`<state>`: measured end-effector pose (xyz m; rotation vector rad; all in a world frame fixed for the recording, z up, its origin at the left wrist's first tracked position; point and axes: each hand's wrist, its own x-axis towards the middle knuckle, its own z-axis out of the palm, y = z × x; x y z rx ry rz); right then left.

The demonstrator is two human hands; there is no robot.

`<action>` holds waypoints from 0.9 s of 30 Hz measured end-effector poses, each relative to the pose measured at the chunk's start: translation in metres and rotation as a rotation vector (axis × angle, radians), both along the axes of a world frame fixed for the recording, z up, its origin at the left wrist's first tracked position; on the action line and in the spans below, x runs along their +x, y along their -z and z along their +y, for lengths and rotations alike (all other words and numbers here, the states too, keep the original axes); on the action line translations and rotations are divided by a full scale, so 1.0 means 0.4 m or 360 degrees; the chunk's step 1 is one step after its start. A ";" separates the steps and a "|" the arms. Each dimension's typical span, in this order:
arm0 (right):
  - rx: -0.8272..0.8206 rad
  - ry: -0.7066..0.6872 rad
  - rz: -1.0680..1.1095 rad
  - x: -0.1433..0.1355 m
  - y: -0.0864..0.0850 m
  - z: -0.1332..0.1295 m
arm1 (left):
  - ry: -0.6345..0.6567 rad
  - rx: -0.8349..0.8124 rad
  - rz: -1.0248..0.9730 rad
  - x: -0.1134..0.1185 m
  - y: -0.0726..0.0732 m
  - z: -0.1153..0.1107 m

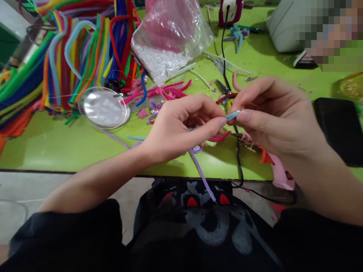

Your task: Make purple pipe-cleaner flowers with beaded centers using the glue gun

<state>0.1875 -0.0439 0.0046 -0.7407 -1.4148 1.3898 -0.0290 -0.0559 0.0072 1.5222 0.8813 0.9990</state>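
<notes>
Between my two hands is a short light-blue pipe cleaner [233, 115] with a small pale tip. My left hand [184, 126] pinches its left end between thumb and fingers. At its right end, the thumb and fingers of my right hand [276, 115] are pressed together. Below my left hand a purple pipe cleaner [202, 173] hangs over the table edge; whether the hand holds it is hidden. A pink pipe cleaner [222, 137] shows just under the fingers. Pliers [222, 87] lie behind the hands, and a pink glue gun [279, 172] lies beneath my right wrist.
Bundles of coloured pipe cleaners [76, 60] fill the left back. A clear bag of white beads [161, 60] lies behind my hands, near a spool of clear line [103, 108]. A black phone-like slab [338, 130] is at the right. A black cable [239, 162] crosses the green table [65, 151].
</notes>
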 end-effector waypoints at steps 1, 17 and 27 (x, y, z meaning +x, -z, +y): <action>0.0074 0.0053 -0.0079 0.002 -0.002 -0.007 | 0.0001 0.0002 0.0000 0.000 0.002 0.001; 0.1059 0.0139 -0.0879 0.048 0.002 -0.017 | 0.0047 0.0053 0.0087 0.002 0.023 0.016; 0.1453 0.0325 -0.1188 0.044 0.008 -0.023 | 0.0146 -0.0057 0.0124 -0.004 0.015 0.032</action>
